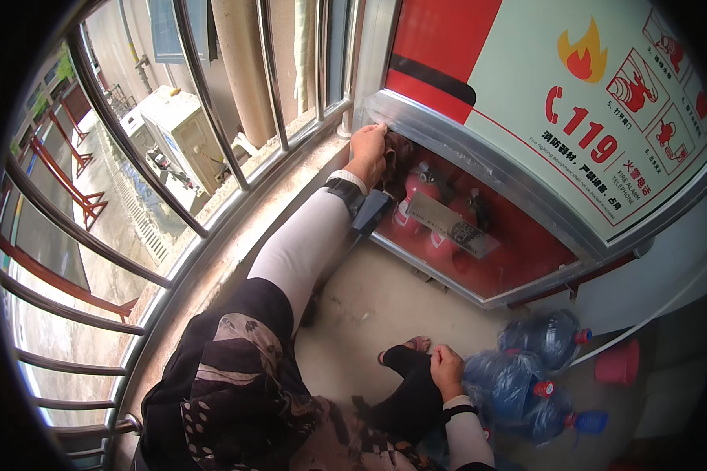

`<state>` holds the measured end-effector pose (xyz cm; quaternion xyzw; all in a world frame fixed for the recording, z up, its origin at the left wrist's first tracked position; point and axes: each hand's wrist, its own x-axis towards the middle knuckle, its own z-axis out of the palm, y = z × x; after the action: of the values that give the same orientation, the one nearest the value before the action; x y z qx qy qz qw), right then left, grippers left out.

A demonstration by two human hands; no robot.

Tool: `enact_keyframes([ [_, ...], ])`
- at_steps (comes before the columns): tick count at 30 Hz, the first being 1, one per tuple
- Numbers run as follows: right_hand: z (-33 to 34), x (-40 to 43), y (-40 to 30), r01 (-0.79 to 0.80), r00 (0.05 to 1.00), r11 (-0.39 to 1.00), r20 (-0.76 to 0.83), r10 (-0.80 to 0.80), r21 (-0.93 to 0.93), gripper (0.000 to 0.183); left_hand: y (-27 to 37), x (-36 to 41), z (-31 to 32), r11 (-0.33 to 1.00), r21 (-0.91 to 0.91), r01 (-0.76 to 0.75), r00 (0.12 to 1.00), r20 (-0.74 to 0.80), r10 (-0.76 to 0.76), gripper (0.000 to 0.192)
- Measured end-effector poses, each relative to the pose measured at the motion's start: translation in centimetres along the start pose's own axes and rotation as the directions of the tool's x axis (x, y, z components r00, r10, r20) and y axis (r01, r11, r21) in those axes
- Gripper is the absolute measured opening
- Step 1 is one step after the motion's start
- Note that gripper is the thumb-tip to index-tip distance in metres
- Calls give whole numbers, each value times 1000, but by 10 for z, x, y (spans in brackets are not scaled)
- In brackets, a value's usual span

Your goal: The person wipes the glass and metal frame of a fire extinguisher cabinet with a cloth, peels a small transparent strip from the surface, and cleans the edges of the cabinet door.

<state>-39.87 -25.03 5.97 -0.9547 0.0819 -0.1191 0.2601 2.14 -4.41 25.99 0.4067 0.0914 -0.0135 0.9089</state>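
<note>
My left hand [369, 154] holds a dark brown cloth [396, 158] against the upper left corner of the glass front of a fire-extinguisher cabinet [506, 259]. Behind the pane stand several red fire extinguishers [419, 187], seen through a hazy surface. A label plate [448, 222] bearing writing and a printed code sits on the glass. Lower down, my right hand [448, 372] rests by my bent knee in black trousers [409, 391], its fingers curled. Nothing shows in that hand. Each wrist carries a dark band.
Metal railing bars [197, 100] curve along the left above a stone ledge [212, 271]. Outside stands an air-conditioner unit [179, 141]. On the right floor lie several large plastic-wrapped water bottles [504, 382] and a pink bucket [617, 362]. A fire-safety panel [518, 82] rises above the glass.
</note>
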Motion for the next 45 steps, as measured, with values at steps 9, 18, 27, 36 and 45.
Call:
enact_keyframes([
  [9, -1, 2, -4, -41, 999, 999, 15, 40, 26, 3, 4, -4, 1, 993, 72, -92, 996, -13, 93, 6],
  [18, 0, 2, -4, -48, 999, 999, 18, 48, 9, 4, 10, -15, -3, 956, 275, -98, 995, 47, 89, 4],
  [27, 1, 4, -4, -113, 991, 994, 66, 113, 2, 6, -51, -40, -34, 830, 557, 3, 990, 118, -83, 10],
  [36, 6, 2, 4, -42, 999, 999, -15, 42, 1, 6, -19, -33, -22, 973, 208, -97, 995, 49, 88, 12],
  [45, 5, 2, 3, -69, 997, 998, -16, 69, 16, 5, -6, -20, 0, 891, 416, -182, 983, 56, 175, 14],
])
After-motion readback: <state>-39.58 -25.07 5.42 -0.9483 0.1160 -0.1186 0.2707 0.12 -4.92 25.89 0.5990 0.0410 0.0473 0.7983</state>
